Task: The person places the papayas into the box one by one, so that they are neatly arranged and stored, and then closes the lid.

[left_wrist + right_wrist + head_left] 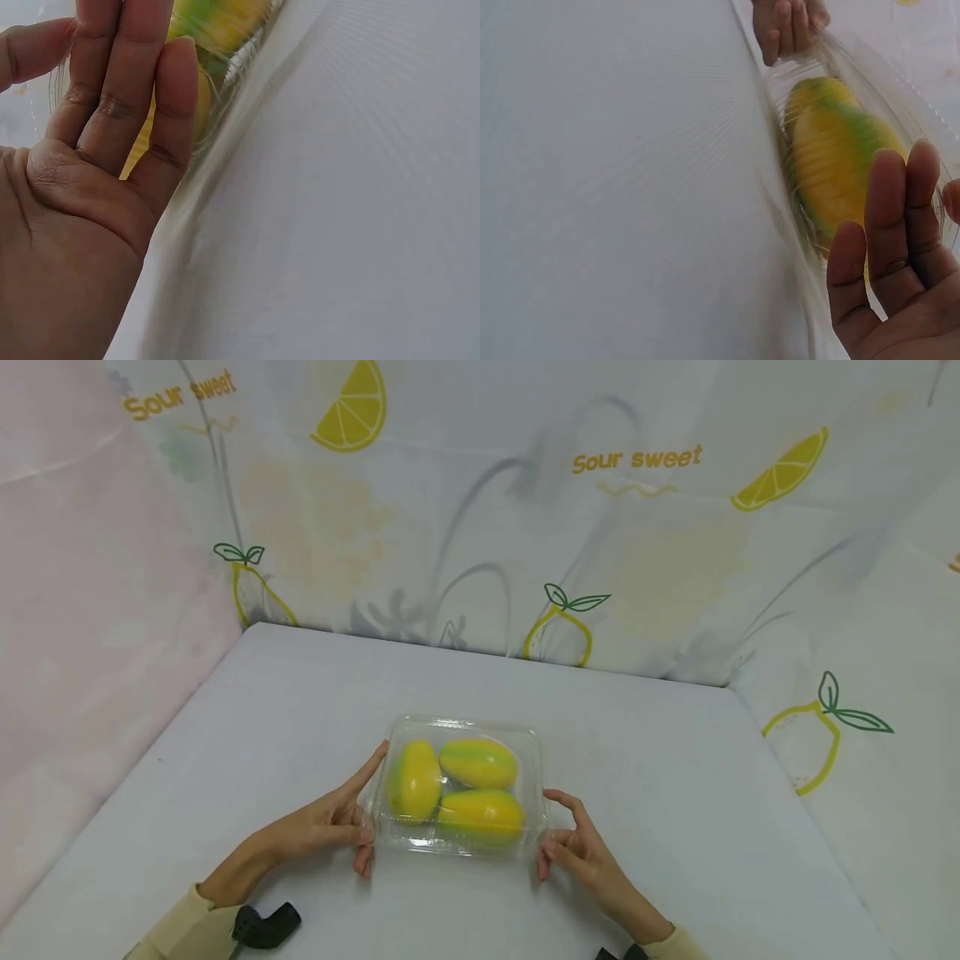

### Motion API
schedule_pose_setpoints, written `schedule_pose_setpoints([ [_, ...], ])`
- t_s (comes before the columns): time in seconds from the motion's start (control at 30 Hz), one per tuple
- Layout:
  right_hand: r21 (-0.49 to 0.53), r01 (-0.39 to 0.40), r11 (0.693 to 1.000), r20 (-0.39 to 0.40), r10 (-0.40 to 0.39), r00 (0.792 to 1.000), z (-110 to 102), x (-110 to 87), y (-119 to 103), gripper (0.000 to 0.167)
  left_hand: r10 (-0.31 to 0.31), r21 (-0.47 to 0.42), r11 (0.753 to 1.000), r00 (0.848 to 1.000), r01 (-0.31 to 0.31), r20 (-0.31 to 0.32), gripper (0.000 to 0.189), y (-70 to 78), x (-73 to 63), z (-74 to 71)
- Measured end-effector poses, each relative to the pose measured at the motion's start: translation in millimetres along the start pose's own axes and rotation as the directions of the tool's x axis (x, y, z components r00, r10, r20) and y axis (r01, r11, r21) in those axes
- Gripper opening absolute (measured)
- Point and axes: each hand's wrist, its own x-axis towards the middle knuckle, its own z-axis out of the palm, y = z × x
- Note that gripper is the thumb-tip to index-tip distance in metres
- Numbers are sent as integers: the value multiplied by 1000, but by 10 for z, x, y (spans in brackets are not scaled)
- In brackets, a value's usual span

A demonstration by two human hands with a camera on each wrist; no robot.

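Observation:
A clear plastic clamshell box (461,852) with its lid over three yellow-green mangoes (480,814) is between the two hands on the white table. The left hand (330,822) holds the box's left side, its index finger stretched along the edge and its thumb at the near corner. At the opposite side, the right hand (588,852) holds the edge with thumb and fingers. In the left wrist view, the fingers of the left hand (97,150) partly hide the mangoes. The right wrist view shows the right hand (900,277) against the box wall, with mangoes behind the plastic.
The white tabletop (637,752) extends around the box. A fabric backdrop (465,527) printed with lemons and words stands along its far edge, and a pinkish cloth (97,610) on the left. Black devices (266,927) are worn at both wrists.

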Motion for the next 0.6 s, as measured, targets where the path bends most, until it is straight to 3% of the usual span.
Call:
schedule_pose_setpoints([
  [0.23,14,-11,1000,-14,11,1000,20,-5,-5,55,47,8,999,999,-47,-17,94,-34,19,5],
  [0.47,24,-26,999,-61,27,998,38,-4,-10,55,142,3,990,989,-142,-46,87,-70,61,13],
  [0.6,37,-31,999,-76,33,997,26,3,-14,56,96,42,995,993,-93,-74,83,-73,65,16],
])
